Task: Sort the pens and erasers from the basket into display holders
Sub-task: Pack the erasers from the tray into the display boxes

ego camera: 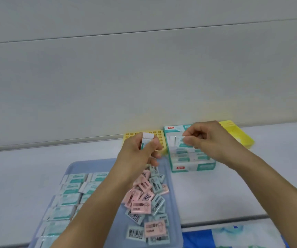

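My left hand [140,153] is raised above the blue tray [175,203] and grips a white-and-teal wrapped eraser [147,137] between thumb and fingers. Over the teal-and-white display box [193,166], my right hand [210,138] pinches another wrapped eraser [184,141], which hangs above the rows of erasers standing inside the box. On the tray, white-and-teal erasers [69,197] lie in rows at the left. A loose pile of pink and pale blue erasers [147,199] fills its right side.
A yellow holder with a grid of holes [159,136] stands behind my left hand against the wall. A yellow box [237,133] sits behind the display box at the right. Blue-and-white patterned cloth [233,237] shows at the bottom right, below the table edge.
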The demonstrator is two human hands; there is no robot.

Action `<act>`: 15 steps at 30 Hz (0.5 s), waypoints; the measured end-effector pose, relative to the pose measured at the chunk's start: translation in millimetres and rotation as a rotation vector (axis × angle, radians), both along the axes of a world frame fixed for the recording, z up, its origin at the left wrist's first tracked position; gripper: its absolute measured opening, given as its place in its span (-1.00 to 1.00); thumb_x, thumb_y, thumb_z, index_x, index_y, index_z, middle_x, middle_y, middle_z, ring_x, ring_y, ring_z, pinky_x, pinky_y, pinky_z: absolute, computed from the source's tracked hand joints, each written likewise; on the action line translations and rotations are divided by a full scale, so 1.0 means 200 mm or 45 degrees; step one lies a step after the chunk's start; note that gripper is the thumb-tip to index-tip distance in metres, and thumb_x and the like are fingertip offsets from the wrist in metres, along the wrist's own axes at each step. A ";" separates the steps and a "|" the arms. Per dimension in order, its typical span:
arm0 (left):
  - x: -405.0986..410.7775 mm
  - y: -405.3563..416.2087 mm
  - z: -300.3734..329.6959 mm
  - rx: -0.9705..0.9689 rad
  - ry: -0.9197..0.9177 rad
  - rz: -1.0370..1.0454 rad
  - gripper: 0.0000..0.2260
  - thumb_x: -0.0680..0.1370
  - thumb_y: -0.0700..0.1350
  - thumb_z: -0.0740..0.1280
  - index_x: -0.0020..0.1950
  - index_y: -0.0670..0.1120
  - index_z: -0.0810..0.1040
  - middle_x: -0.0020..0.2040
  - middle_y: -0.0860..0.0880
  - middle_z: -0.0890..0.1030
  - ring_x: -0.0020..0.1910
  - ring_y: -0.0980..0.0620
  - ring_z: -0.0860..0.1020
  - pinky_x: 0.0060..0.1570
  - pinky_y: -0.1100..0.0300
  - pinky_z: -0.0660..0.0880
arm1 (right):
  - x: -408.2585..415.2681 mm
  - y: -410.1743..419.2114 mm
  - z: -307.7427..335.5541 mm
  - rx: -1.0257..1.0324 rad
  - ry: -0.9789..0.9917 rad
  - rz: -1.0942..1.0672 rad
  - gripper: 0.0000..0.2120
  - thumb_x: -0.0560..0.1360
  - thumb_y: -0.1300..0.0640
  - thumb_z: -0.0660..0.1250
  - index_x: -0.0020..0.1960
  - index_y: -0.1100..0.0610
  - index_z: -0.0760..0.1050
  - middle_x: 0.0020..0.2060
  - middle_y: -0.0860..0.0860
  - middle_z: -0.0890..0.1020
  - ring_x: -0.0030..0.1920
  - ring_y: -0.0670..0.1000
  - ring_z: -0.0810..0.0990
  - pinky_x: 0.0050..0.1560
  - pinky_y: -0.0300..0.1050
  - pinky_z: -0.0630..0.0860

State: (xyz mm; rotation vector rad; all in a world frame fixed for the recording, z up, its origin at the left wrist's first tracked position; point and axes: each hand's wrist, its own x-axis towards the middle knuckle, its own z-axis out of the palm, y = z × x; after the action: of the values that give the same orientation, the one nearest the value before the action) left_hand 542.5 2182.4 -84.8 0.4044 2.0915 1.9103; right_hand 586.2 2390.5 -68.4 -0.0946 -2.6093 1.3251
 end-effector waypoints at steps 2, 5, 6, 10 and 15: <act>0.00 0.03 0.00 -0.003 -0.101 -0.061 -0.85 0.62 -0.12 0.29 0.00 -0.16 0.60 -0.16 -0.12 0.70 -0.21 -0.04 0.68 -0.22 0.17 0.62 | -0.01 0.08 -0.03 0.050 -0.058 -0.108 -0.84 0.44 0.30 0.43 -0.25 0.08 0.61 -0.40 -0.08 0.60 -0.38 -0.11 0.50 -0.22 -0.10 0.48; 0.03 0.07 -0.02 -0.035 -0.314 -0.196 -0.84 0.64 -0.13 0.26 0.09 -0.19 0.58 -0.11 -0.14 0.71 -0.13 -0.07 0.70 -0.20 0.24 0.61 | -0.03 0.08 -0.09 0.151 -0.243 -0.064 -0.79 0.41 0.33 0.43 -0.26 0.04 0.60 -0.41 -0.09 0.60 -0.40 -0.11 0.56 -0.22 -0.14 0.54; 0.04 0.08 -0.03 -0.050 -0.348 -0.200 -0.84 0.64 -0.14 0.26 0.09 -0.19 0.58 -0.10 -0.14 0.71 -0.12 -0.07 0.70 -0.20 0.24 0.61 | -0.04 0.07 -0.11 0.153 -0.280 -0.040 -0.80 0.40 0.33 0.43 -0.27 0.05 0.60 -0.41 -0.09 0.60 -0.37 -0.09 0.58 -0.22 -0.15 0.57; 0.05 0.10 -0.06 -0.082 -0.386 -0.190 -0.85 0.64 -0.14 0.26 0.10 -0.16 0.58 -0.11 -0.12 0.72 -0.10 -0.05 0.70 -0.18 0.24 0.60 | -0.07 0.04 -0.18 0.202 -0.367 0.021 -0.85 0.40 0.31 0.45 -0.23 0.08 0.65 -0.34 -0.09 0.67 -0.30 -0.12 0.62 -0.24 -0.27 0.54; 0.05 0.11 -0.08 -0.084 -0.414 -0.183 -0.85 0.64 -0.13 0.25 0.11 -0.14 0.58 -0.11 -0.11 0.72 -0.07 -0.05 0.69 -0.15 0.24 0.61 | -0.07 0.03 -0.21 0.416 -0.361 0.033 -0.85 0.37 0.19 0.51 -0.28 -0.04 0.63 -0.26 -0.10 0.62 -0.16 -0.11 0.58 -0.08 -0.12 0.56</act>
State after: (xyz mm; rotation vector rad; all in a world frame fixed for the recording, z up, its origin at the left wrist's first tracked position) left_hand 552.1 2204.6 -100.9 0.2061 1.8552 1.6918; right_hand 571.4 2395.9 -109.4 -0.2098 -3.0367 0.9326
